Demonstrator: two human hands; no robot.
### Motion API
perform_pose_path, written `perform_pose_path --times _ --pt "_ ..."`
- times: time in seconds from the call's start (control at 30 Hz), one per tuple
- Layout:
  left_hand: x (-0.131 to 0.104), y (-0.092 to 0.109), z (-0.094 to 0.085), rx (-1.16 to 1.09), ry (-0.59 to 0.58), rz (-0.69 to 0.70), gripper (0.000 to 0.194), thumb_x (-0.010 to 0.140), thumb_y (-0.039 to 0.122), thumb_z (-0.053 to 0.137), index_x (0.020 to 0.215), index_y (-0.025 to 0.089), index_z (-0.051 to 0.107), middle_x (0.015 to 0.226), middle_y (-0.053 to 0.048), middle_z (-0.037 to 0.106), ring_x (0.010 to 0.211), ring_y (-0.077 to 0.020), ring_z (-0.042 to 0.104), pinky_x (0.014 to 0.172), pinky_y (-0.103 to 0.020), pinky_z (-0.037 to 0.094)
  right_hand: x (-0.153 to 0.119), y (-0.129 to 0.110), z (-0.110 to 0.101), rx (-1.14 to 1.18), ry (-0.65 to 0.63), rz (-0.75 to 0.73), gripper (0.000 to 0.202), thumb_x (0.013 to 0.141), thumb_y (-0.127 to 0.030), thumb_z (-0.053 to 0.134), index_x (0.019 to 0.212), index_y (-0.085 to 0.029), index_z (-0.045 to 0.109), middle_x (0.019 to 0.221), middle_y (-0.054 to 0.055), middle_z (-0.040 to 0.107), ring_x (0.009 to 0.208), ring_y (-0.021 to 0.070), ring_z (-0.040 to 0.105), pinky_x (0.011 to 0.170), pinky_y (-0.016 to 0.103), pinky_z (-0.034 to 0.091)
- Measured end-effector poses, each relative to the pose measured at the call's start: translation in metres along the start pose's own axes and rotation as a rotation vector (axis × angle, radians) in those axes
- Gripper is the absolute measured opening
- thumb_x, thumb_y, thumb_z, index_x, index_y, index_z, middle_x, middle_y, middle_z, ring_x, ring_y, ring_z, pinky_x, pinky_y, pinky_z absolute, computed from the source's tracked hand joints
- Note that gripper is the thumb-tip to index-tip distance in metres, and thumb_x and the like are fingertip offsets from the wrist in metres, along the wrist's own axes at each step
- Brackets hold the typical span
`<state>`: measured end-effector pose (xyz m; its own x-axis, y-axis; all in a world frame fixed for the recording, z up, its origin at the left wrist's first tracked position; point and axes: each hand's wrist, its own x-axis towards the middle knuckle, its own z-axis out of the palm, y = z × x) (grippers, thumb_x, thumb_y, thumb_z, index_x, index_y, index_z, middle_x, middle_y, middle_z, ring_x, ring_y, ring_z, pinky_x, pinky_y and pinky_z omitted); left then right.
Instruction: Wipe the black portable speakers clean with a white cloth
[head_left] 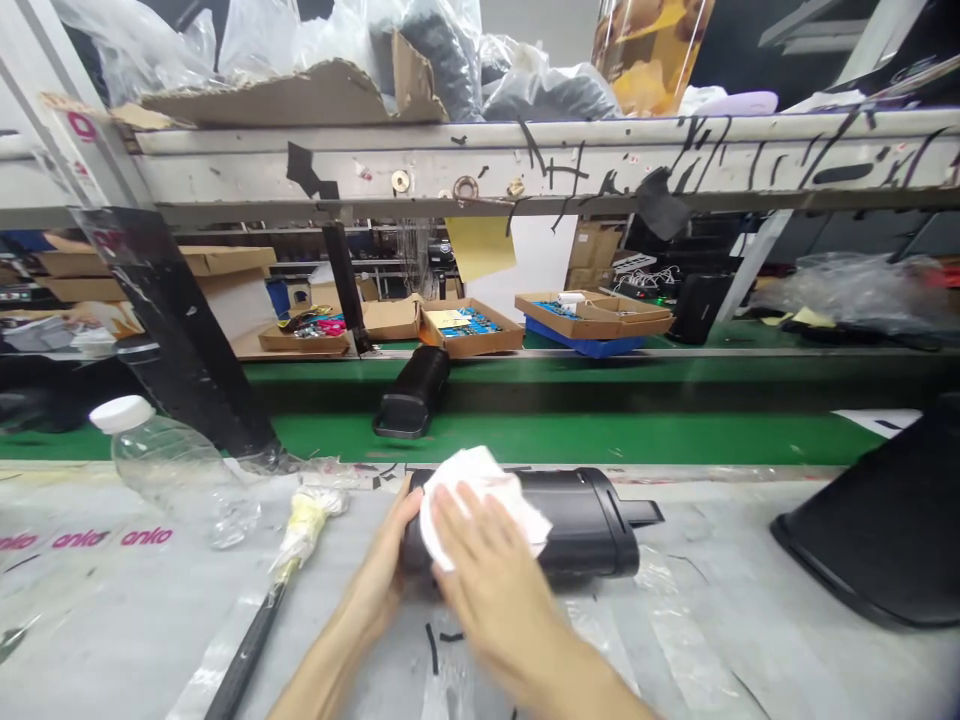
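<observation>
A black oblong plastic housing [581, 520] lies on its side on the covered bench, a small loop sticking out at its right end. My left hand [382, 560] grips its left end, the fingertips partly hidden behind it. With fingers laid over it, my right hand [487, 560] presses a white cloth [480, 475] against the top of the housing. The cloth covers the housing's left half.
At left stand a clear plastic bottle [169, 460] and a black stick with a wrapped head [300, 535]. A large black piece [885, 520] is at right. Beyond, a green conveyor belt [600, 435] carries another black housing [412, 390]. A shelf beam [450, 170] crosses above.
</observation>
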<state>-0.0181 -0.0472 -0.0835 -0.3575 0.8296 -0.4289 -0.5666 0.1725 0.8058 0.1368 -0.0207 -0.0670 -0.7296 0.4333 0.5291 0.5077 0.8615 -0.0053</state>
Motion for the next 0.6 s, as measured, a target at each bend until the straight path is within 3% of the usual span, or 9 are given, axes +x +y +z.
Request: perform_pose_path --times 0.1,0.17,0.23,0.3,0.33,0.37,0.4,0.5,0.6 --pt "-0.003 0.002 0.003 0.023 -0.014 0.002 0.047 0.075 0.047 0.070 0.115 0.022 0.065 0.132 -0.004 0.062 0.131 -0.0257 0.048 0.106 -0.037 0.040 -0.010 -0.007 0.001 -0.136 0.021 -0.136 0.051 0.094 -0.023 0.037 0.144 -0.013 0.040 0.150 0.001 0.030 0.137 0.0245 0.033 0.109 0.038 0.040" --pt "-0.005 0.004 0.004 0.025 -0.049 0.025 0.046 0.077 0.042 0.069 0.117 0.020 0.065 0.130 -0.006 0.063 0.129 -0.0270 0.050 0.104 -0.037 0.043 -0.025 0.009 0.002 -0.162 0.085 -0.084 0.052 0.092 -0.018 0.036 0.143 -0.015 0.041 0.149 0.000 0.034 0.136 0.0229 0.037 0.107 0.038 0.043" --pt "-0.006 0.005 0.004 0.023 -0.042 0.031 0.045 0.078 0.041 0.069 0.118 0.022 0.064 0.133 -0.005 0.061 0.131 -0.0255 0.048 0.103 -0.035 0.043 -0.039 0.041 -0.001 -0.112 0.176 0.135 0.049 0.092 -0.021 0.034 0.139 -0.014 0.046 0.144 0.004 0.043 0.131 0.0248 0.044 0.105 0.043 0.044" --pt "-0.006 0.004 0.002 0.018 -0.017 0.024 0.047 0.076 0.044 0.071 0.118 0.025 0.064 0.136 -0.003 0.058 0.134 -0.0222 0.044 0.105 -0.031 0.041 -0.048 0.084 -0.012 -0.058 0.204 0.429 0.050 0.094 -0.034 0.029 0.131 -0.013 0.055 0.135 0.010 0.054 0.125 0.0313 0.050 0.104 0.055 0.039" --pt "-0.006 0.003 0.001 0.012 -0.015 0.023 0.048 0.075 0.046 0.071 0.119 0.026 0.063 0.137 -0.002 0.057 0.135 -0.0210 0.043 0.105 -0.030 0.041 -0.050 0.108 -0.020 -0.035 0.175 0.549 0.051 0.094 -0.037 0.027 0.122 -0.014 0.062 0.128 0.012 0.060 0.120 0.0336 0.054 0.099 0.056 0.041" --pt "-0.005 0.003 0.001 0.005 -0.019 0.024 0.050 0.075 0.047 0.071 0.120 0.027 0.062 0.139 -0.001 0.056 0.135 -0.0202 0.042 0.105 -0.030 0.040 -0.050 0.131 -0.028 0.075 0.069 0.779 0.050 0.091 -0.043 0.029 0.105 -0.019 0.070 0.116 0.010 0.067 0.113 0.0322 0.059 0.094 0.050 0.046" --pt "-0.006 0.003 0.000 0.000 -0.030 0.027 0.050 0.075 0.047 0.071 0.121 0.027 0.062 0.140 0.000 0.055 0.136 -0.0198 0.041 0.106 -0.029 0.040 -0.050 0.152 -0.037 0.097 0.033 0.893 0.051 0.088 -0.048 0.030 0.084 -0.018 0.072 0.096 0.013 0.072 0.097 0.0343 0.066 0.081 0.048 0.051" --pt "-0.008 0.004 0.004 0.001 -0.058 0.053 0.047 0.079 0.043 0.068 0.123 0.028 0.061 0.144 0.003 0.049 0.137 -0.0194 0.039 0.109 -0.029 0.036 -0.052 0.198 -0.052 0.119 0.008 1.054 0.047 0.079 -0.048 0.035 0.048 -0.020 0.057 0.064 0.017 0.068 0.066 0.0342 0.066 0.062 0.045 0.050" --pt "-0.010 0.005 0.008 -0.001 -0.079 0.112 0.049 0.082 0.038 0.063 0.130 0.031 0.055 0.146 0.005 0.047 0.138 -0.0204 0.038 0.113 -0.032 0.030 -0.060 0.213 -0.049 0.168 0.013 1.123 0.039 0.072 -0.045 0.041 0.043 -0.022 0.052 0.056 0.015 0.065 0.060 0.0311 0.064 0.058 0.041 0.049"
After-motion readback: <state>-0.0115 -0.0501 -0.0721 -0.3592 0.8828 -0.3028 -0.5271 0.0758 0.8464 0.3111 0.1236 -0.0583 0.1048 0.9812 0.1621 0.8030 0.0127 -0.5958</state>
